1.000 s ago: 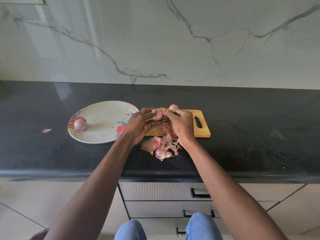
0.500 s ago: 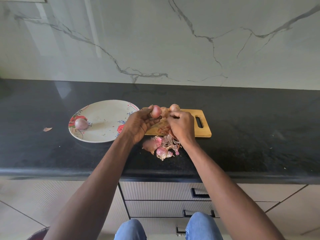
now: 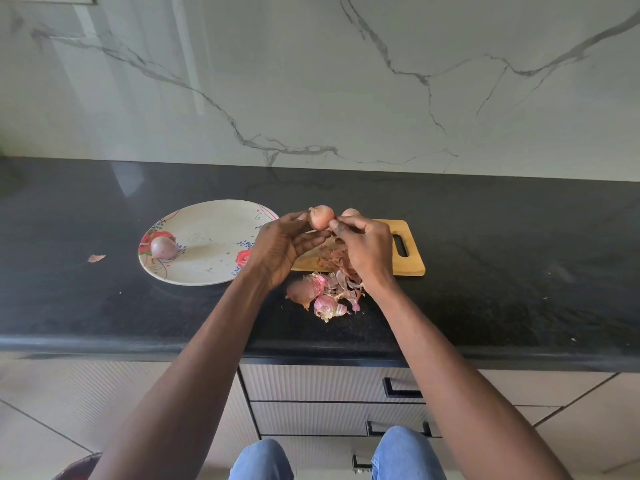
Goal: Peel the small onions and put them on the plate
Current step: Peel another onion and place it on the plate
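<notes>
Wall: pale marble-look slab with grey veins, way behind the grip.
Countertop (image 3: 485, 258): black speckled stone, everything sits on it, right under the hands.
Drawers (image 3: 332, 386): ribbed light fronts with dark handles, below the counter edge, well under the grip.
Plate (image 3: 207, 220): white with red flowers, just left of the grip, left wrist overlaps its right rim.
Cutting board (image 3: 408, 258): small wooden one with a handle slot, directly beneath and to the right of the grip.
Left hand (image 3: 280, 247): fingertips curled up round the held onion from the left side, palm facing in.
Right hand (image 3: 363, 244): fingertips pinching at the right side of that same onion, so both hands are on it.
Peel pile (image 3: 325, 296): pink and brown skins, just below the grip, spilling off the board's near edge onto the counter.
Held onion (image 3: 321, 216): small, pinkish, up in the air between both sets of fingertips, above the board's left end.
Peeled onion (image 3: 162, 247): purple-ish, on the plate's left rim, well left of the grip.
Other onion (image 3: 350, 212): peeks out just behind the right hand, can't tell if it's peeled.
Stray peel (image 3: 96, 258): tiny scrap on the counter, far left, past the plate.
</notes>
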`<action>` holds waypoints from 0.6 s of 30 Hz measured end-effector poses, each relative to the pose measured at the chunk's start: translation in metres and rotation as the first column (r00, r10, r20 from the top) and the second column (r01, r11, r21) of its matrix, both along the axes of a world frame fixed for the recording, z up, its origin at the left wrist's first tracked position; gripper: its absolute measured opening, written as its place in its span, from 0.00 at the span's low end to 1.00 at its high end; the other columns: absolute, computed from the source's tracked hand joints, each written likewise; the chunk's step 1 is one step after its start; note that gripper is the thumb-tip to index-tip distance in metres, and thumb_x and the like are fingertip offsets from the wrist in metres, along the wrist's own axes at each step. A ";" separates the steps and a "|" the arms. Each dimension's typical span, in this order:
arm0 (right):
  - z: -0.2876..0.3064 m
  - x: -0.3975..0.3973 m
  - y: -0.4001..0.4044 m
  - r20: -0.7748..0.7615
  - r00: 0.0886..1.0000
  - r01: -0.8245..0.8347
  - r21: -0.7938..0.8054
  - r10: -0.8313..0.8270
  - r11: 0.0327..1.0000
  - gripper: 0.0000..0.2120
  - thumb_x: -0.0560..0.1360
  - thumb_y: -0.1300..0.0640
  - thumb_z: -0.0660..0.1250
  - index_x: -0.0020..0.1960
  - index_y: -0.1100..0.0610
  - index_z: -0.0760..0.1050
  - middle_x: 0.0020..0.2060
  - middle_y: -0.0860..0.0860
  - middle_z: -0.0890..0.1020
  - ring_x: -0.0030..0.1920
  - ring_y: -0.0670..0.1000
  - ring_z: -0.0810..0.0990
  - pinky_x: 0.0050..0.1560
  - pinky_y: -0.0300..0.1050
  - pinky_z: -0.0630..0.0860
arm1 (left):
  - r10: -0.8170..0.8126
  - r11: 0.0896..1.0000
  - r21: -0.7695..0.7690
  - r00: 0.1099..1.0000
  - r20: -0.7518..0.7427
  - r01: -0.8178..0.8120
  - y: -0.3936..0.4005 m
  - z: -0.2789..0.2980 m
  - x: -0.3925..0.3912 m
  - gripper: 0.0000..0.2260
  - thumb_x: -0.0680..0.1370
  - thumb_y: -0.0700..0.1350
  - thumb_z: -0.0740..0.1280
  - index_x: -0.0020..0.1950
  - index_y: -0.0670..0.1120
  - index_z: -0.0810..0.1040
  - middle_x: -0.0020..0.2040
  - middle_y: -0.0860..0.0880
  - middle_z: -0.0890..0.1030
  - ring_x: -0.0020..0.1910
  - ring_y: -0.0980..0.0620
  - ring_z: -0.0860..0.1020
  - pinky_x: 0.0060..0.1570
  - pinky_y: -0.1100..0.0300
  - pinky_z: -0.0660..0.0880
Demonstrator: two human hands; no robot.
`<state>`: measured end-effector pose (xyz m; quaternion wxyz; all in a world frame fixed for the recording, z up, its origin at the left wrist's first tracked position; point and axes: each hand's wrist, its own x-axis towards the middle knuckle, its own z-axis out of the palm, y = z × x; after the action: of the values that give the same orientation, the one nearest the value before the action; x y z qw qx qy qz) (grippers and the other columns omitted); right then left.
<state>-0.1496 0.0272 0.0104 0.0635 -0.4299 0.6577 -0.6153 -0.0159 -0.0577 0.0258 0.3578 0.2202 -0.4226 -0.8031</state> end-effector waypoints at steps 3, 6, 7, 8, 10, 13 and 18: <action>-0.002 -0.001 -0.002 0.039 0.999 -0.023 0.013 0.022 1.000 0.09 0.74 0.58 0.75 0.54 0.59 0.86 0.46 0.51 0.87 0.50 0.50 0.85 0.57 0.55 0.81 | 0.019 1.000 -0.020 1.000 0.011 -0.018 -0.001 0.000 0.001 0.09 0.82 0.35 0.64 0.61 0.36 0.79 0.56 0.35 0.83 0.45 0.43 0.86 0.41 0.58 0.84; -0.001 0.002 0.000 -0.018 0.999 -0.037 -0.040 0.036 0.998 0.14 0.74 0.61 0.75 0.60 0.57 0.83 0.53 0.50 0.86 0.54 0.47 0.84 0.57 0.47 0.81 | 0.007 1.000 -0.031 1.000 0.016 -0.007 0.000 0.002 0.001 0.09 0.82 0.36 0.64 0.61 0.37 0.79 0.55 0.36 0.84 0.45 0.43 0.86 0.40 0.57 0.83; 0.000 0.003 0.000 -0.059 0.998 -0.038 -0.062 0.035 0.997 0.15 0.74 0.63 0.75 0.60 0.57 0.82 0.54 0.51 0.85 0.55 0.46 0.83 0.57 0.45 0.81 | 0.003 0.999 -0.034 1.000 0.012 -0.003 0.001 0.002 0.001 0.09 0.82 0.36 0.64 0.60 0.37 0.79 0.54 0.36 0.84 0.45 0.43 0.86 0.40 0.57 0.83; 0.000 0.004 0.001 -0.113 0.993 -0.040 -0.082 0.031 0.996 0.15 0.73 0.63 0.75 0.60 0.58 0.83 0.53 0.51 0.85 0.54 0.46 0.83 0.57 0.44 0.81 | 0.001 0.999 -0.033 1.000 0.005 -0.001 0.001 0.001 0.001 0.09 0.82 0.36 0.64 0.60 0.37 0.79 0.53 0.37 0.84 0.44 0.44 0.86 0.41 0.57 0.84; -0.001 0.005 0.001 -0.210 0.977 -0.039 -0.093 0.018 0.995 0.15 0.72 0.64 0.76 0.58 0.59 0.84 0.52 0.52 0.85 0.53 0.47 0.82 0.56 0.43 0.80 | 0.000 1.000 -0.028 1.000 0.000 0.000 0.000 0.001 0.000 0.09 0.82 0.35 0.63 0.60 0.36 0.79 0.52 0.38 0.84 0.44 0.45 0.85 0.43 0.57 0.84; -0.003 0.004 -0.001 -0.252 0.968 -0.034 -0.076 0.014 0.997 0.13 0.70 0.64 0.78 0.54 0.60 0.84 0.50 0.52 0.83 0.52 0.48 0.81 0.53 0.44 0.80 | -0.012 1.000 -0.023 1.000 0.017 0.012 -0.001 -0.001 0.000 0.09 0.82 0.34 0.63 0.60 0.36 0.79 0.53 0.38 0.84 0.48 0.43 0.85 0.46 0.55 0.84; -0.007 -0.003 -0.006 -0.272 0.960 -0.065 0.012 0.066 0.998 0.12 0.70 0.63 0.78 0.51 0.56 0.82 0.50 0.52 0.81 0.50 0.50 0.81 0.52 0.45 0.80 | -0.008 0.998 -0.068 0.997 0.082 0.013 0.000 -0.002 0.000 0.08 0.81 0.33 0.63 0.58 0.36 0.78 0.49 0.39 0.84 0.43 0.46 0.85 0.43 0.57 0.84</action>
<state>-0.1524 0.0211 0.0037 -0.0067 -0.5318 0.6465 -0.5469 -0.0157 -0.0581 0.0241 0.3433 0.2381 -0.4655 -0.7802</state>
